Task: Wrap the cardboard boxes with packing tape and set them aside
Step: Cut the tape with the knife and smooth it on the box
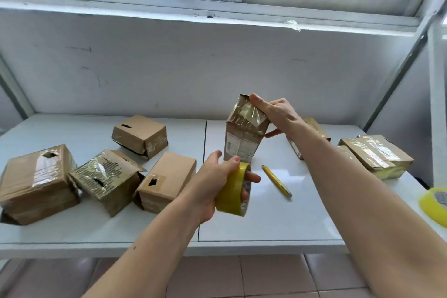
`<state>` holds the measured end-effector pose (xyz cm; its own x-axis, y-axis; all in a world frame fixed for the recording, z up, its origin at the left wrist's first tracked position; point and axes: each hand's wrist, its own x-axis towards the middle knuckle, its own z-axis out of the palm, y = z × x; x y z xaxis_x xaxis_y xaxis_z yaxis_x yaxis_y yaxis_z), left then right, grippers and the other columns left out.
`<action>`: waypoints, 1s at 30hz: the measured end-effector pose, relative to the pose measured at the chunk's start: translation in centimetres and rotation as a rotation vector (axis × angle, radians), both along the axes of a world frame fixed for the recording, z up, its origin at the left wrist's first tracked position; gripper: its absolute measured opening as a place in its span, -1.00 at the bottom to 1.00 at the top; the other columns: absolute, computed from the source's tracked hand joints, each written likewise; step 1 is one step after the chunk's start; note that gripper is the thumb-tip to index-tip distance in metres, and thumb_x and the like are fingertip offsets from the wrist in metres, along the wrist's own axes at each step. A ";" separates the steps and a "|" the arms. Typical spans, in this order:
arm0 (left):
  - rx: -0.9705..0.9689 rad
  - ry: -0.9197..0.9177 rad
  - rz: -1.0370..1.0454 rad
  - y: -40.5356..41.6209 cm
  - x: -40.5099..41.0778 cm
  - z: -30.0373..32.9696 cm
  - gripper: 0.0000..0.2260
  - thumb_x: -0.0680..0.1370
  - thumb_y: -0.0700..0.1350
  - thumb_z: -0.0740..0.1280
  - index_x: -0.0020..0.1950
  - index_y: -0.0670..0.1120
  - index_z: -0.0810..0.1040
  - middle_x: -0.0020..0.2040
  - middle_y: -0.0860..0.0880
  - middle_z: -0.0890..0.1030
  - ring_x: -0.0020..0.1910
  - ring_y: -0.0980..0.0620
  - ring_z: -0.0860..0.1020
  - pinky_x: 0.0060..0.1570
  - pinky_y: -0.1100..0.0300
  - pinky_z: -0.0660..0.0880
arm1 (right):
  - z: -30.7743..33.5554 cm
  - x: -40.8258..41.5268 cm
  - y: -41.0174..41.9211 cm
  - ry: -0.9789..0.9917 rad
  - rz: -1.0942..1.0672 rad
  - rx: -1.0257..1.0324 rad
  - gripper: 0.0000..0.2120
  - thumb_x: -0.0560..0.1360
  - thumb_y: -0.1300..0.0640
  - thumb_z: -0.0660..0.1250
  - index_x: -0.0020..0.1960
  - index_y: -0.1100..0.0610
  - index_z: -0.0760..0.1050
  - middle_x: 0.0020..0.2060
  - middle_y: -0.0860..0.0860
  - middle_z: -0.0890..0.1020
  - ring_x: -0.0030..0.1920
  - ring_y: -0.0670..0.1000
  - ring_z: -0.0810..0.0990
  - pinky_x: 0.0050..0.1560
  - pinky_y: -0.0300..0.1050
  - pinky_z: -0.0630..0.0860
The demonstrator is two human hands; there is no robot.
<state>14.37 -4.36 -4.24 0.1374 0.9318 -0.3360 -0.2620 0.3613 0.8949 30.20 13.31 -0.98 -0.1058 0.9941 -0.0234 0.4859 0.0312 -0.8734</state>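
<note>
Upright box [243, 135] on the counter [278, 213], pinched at its crumpled top by right hand [278, 113]. Tape roll [233, 191] gripped in left hand [217, 176]. Probably light, soft-walled, tape-slick; better held by corners.

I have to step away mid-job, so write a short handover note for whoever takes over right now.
Left hand grips the yellow tape roll just above the table.
Right hand holds the tall box upright by its top; it already carries some tape.
Four boxes sit at left, some partly taped, one plain.
Taped boxes lie at right.
A spare roll and a yellow cutter are nearby.
Left: finish the tall box, set it aside, then do the left group.
</note>
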 end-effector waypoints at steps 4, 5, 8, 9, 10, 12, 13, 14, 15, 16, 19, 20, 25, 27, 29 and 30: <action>0.054 -0.025 -0.040 1.4 0.5 -0.6 -0.73 0.70 -0.15 0.18 0.33 0.15 0.28 -0.01 -0.19 0.72 -0.30 -0.09 0.64 -0.16 0.01 0.60 | 0.3 0.1 1.2 -0.035 0.034 -0.018 -0.38 0.39 -0.43 0.33 -0.08 0.15 0.69 -0.09 0.09 0.71 0.03 0.06 0.65 -0.23 0.12 0.69; 0.070 -0.022 -0.044 1.7 0.6 -0.9 -0.69 0.70 -0.16 0.18 0.37 0.16 0.28 0.01 -0.19 0.72 -0.30 -0.11 0.65 -0.14 -0.01 0.60 | 0.5 0.1 1.4 -0.047 0.050 -0.027 -0.38 0.40 -0.42 0.32 -0.06 0.15 0.68 -0.09 0.09 0.71 0.04 0.06 0.65 -0.20 0.13 0.68; 0.100 0.028 -0.019 2.7 0.6 -1.7 -0.62 0.67 -0.19 0.23 0.40 0.20 0.31 0.10 -0.16 0.69 -0.27 -0.16 0.68 -0.17 -0.01 0.63 | 0.6 0.1 2.0 -0.070 0.081 -0.040 -0.40 0.44 -0.41 0.29 -0.04 0.15 0.67 -0.10 0.05 0.71 0.02 0.00 0.63 -0.13 0.12 0.68; 0.111 0.046 -0.013 3.1 0.6 -2.0 -0.60 0.67 -0.19 0.25 0.40 0.21 0.32 0.14 -0.17 0.66 -0.26 -0.18 0.68 -0.19 0.00 0.64 | 0.6 0.0 2.3 -0.086 0.088 -0.044 -0.40 0.44 -0.41 0.29 -0.04 0.15 0.67 -0.11 0.04 0.71 0.01 -0.02 0.63 -0.10 0.11 0.68; 0.125 0.058 -0.011 3.5 0.6 -2.2 -0.58 0.66 -0.21 0.26 0.39 0.23 0.33 0.16 -0.18 0.65 -0.24 -0.19 0.68 -0.19 -0.01 0.63 | 0.7 0.0 2.5 -0.100 0.098 -0.046 -0.40 0.45 -0.40 0.28 -0.05 0.15 0.67 -0.12 0.02 0.71 -0.01 -0.04 0.63 -0.07 0.08 0.67; 0.149 0.069 -0.014 4.5 0.6 -2.5 -0.55 0.65 -0.24 0.26 0.38 0.27 0.34 0.18 -0.20 0.63 -0.22 -0.22 0.68 -0.16 -0.02 0.62 | 0.8 -0.2 3.2 -0.106 0.104 -0.029 -0.43 0.45 -0.37 0.32 -0.12 0.17 0.67 -0.20 -0.01 0.70 -0.08 -0.05 0.62 -0.01 0.00 0.61; 0.154 0.069 -0.015 4.9 0.6 -2.6 -0.54 0.65 -0.25 0.26 0.37 0.28 0.33 0.18 -0.22 0.62 -0.22 -0.22 0.67 -0.15 -0.03 0.62 | 0.8 -0.2 3.5 -0.085 0.103 0.009 -0.46 0.45 -0.33 0.35 -0.16 0.18 0.67 -0.25 -0.01 0.69 -0.14 -0.05 0.61 0.00 -0.05 0.58; 0.158 0.060 -0.018 5.5 0.6 -2.7 -0.53 0.65 -0.26 0.26 0.36 0.29 0.33 0.18 -0.23 0.61 -0.22 -0.22 0.67 -0.15 -0.03 0.61 | 0.8 -0.4 3.8 -0.046 0.104 0.079 -0.52 0.46 -0.27 0.39 -0.15 0.18 0.66 -0.27 -0.02 0.67 -0.18 -0.05 0.61 -0.01 -0.08 0.56; 0.160 0.044 -0.021 6.0 0.7 -2.7 -0.53 0.65 -0.26 0.26 0.35 0.28 0.34 0.19 -0.25 0.60 -0.23 -0.22 0.66 -0.15 -0.03 0.61 | 0.6 -0.6 4.1 -0.012 0.096 0.177 -0.60 0.47 -0.21 0.43 -0.08 0.16 0.66 -0.25 -0.02 0.67 -0.20 -0.05 0.62 -0.03 -0.09 0.57; 0.160 0.030 -0.022 6.4 0.8 -2.8 -0.54 0.65 -0.26 0.26 0.34 0.28 0.34 0.20 -0.26 0.59 -0.24 -0.22 0.66 -0.17 -0.02 0.61 | 0.4 -0.8 4.3 -0.007 0.075 0.291 -0.67 0.47 -0.14 0.45 -0.01 0.13 0.63 -0.20 -0.03 0.68 -0.18 -0.05 0.64 -0.07 -0.10 0.59; 0.154 0.000 -0.012 7.5 1.1 -3.0 -0.57 0.66 -0.24 0.25 0.27 0.32 0.35 0.22 -0.27 0.58 -0.23 -0.21 0.67 -0.19 0.01 0.62 | 0.2 -1.5 3.6 -0.113 0.005 0.581 -0.78 0.55 -0.03 0.40 -0.05 0.14 0.57 -0.25 -0.05 0.63 -0.23 -0.07 0.60 -0.18 -0.17 0.53; 0.154 -0.006 -0.008 7.7 1.2 -3.1 -0.58 0.66 -0.23 0.25 0.25 0.33 0.35 0.22 -0.26 0.59 -0.23 -0.19 0.67 -0.20 0.02 0.62 | 0.2 -1.6 3.1 -0.162 0.015 0.626 -0.69 0.58 -0.07 0.34 -0.14 0.17 0.55 -0.32 -0.05 0.58 -0.29 -0.08 0.54 -0.22 -0.15 0.46; 0.165 -0.048 0.002 8.4 1.0 -3.0 -0.62 0.67 -0.17 0.26 0.29 0.32 0.35 0.13 -0.24 0.63 -0.26 -0.16 0.67 -0.24 0.04 0.62 | 0.2 -1.2 1.9 -0.366 0.199 0.450 -0.38 0.42 -0.36 0.35 0.31 0.03 0.48 0.15 -0.01 0.46 0.09 -0.03 0.46 0.07 -0.14 0.40; 0.183 -0.069 -0.010 8.7 0.9 -3.0 -0.62 0.67 -0.15 0.26 0.35 0.29 0.34 0.05 -0.20 0.65 -0.27 -0.16 0.67 -0.23 0.04 0.61 | -0.5 -1.1 1.6 -0.378 0.223 0.420 -0.14 0.31 -0.31 0.50 0.48 -0.01 0.31 0.29 0.02 0.32 0.23 0.01 0.40 0.22 -0.12 0.42; 0.212 -0.057 -0.023 8.7 0.7 -3.1 -0.61 0.66 -0.11 0.27 0.41 0.26 0.31 -0.01 -0.15 0.68 -0.25 -0.14 0.66 -0.17 0.02 0.62 | -1.1 -1.2 1.4 -0.317 0.186 0.423 -0.12 0.29 -0.23 0.55 0.50 -0.04 0.28 0.30 0.04 0.28 0.21 0.01 0.39 0.23 -0.17 0.41; 0.230 -0.038 -0.028 8.6 0.6 -3.1 -0.59 0.65 -0.11 0.28 0.42 0.24 0.29 -0.04 -0.12 0.70 -0.23 -0.11 0.67 -0.11 0.01 0.62 | -1.3 -1.1 1.6 -0.284 0.155 0.418 -0.14 0.30 -0.21 0.56 0.50 -0.06 0.29 0.27 0.04 0.28 0.18 0.01 0.41 0.20 -0.19 0.41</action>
